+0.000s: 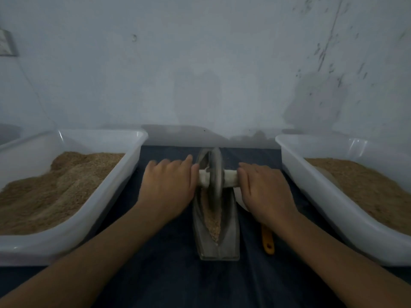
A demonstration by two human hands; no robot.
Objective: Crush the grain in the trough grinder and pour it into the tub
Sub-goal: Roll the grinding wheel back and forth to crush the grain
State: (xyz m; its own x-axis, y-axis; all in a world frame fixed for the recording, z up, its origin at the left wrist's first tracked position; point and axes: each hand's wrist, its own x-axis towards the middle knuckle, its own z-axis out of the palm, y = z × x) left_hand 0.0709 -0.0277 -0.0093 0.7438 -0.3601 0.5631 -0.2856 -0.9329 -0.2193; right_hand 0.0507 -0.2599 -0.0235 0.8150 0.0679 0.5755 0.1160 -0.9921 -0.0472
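Head view: trough grinder [216, 232] runs lengthwise away; axle [230, 178] crosswise.

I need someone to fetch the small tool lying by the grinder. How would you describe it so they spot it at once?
Start at the grey metal trough grinder in the middle of the dark blue cloth. Just right of it, under the right hand's wrist, lies an orange plastic handle with a hanging hole. It is the only brightly coloured thing there.
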